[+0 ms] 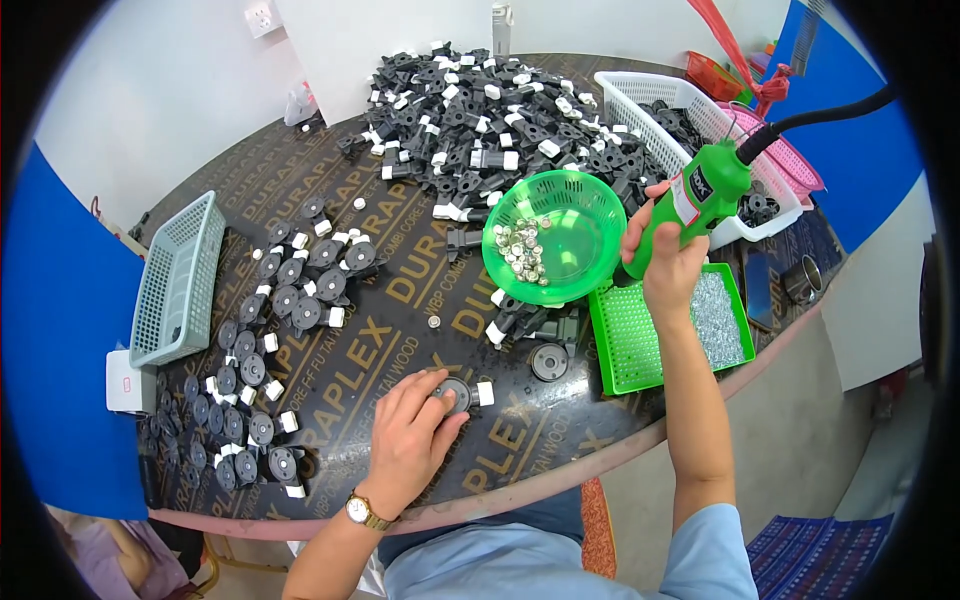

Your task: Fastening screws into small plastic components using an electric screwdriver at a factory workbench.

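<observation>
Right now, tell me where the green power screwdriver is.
In the head view, the green power screwdriver is at upper right, gripped upright in the right hand, between the green bowl and the white basket.

The green bowl (553, 235) in the middle looks like shiny plastic. Small caps (520, 250) inside it look like bright metal. The dark worktop (420, 290) looks smooth, like coated wood.

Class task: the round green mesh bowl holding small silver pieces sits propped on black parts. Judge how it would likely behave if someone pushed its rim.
The green mesh bowl looks like thin plastic, so probably light. It rests tilted on black parts, so it would likely tip. Its silver pieces would probably slide and spill.
</observation>
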Demonstrator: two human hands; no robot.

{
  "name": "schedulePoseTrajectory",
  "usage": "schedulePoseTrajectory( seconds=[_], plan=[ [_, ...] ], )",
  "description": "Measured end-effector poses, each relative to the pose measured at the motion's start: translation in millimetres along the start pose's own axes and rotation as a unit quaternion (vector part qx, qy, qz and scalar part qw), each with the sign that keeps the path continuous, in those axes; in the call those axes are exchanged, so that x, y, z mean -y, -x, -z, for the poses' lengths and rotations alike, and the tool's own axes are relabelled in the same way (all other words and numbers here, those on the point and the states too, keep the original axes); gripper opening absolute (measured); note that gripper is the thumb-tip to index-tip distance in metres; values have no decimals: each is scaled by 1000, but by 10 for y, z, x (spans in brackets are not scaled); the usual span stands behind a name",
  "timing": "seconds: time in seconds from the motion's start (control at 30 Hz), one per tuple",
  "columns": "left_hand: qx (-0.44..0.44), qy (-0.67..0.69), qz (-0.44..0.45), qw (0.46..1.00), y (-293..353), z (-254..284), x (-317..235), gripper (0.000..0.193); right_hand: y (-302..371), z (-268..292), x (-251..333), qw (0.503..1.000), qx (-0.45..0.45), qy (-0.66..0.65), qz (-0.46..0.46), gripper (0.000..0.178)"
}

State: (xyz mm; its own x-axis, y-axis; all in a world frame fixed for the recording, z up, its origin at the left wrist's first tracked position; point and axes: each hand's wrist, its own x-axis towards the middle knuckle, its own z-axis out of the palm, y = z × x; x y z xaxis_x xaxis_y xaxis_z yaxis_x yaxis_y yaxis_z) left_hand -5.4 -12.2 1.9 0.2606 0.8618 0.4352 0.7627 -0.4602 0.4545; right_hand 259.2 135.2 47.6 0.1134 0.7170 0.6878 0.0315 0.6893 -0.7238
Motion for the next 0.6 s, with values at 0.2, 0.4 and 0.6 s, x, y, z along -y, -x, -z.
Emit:
schedulePoseTrajectory(
  seconds=[0.2,0.4,0.6],
  plan=[
    [-2,-6,-7,1000,16,-5,24,24,12,-24,-11,1000,10,3,13,63],
    [-3,-6,-12,1000,32,0,41,25,9,22,-26,1000,-8,10,6,62],
    [2,5,-11,1000,37,23,30,23,-33,97,353,998,-57,-12,4,62]
  ],
)
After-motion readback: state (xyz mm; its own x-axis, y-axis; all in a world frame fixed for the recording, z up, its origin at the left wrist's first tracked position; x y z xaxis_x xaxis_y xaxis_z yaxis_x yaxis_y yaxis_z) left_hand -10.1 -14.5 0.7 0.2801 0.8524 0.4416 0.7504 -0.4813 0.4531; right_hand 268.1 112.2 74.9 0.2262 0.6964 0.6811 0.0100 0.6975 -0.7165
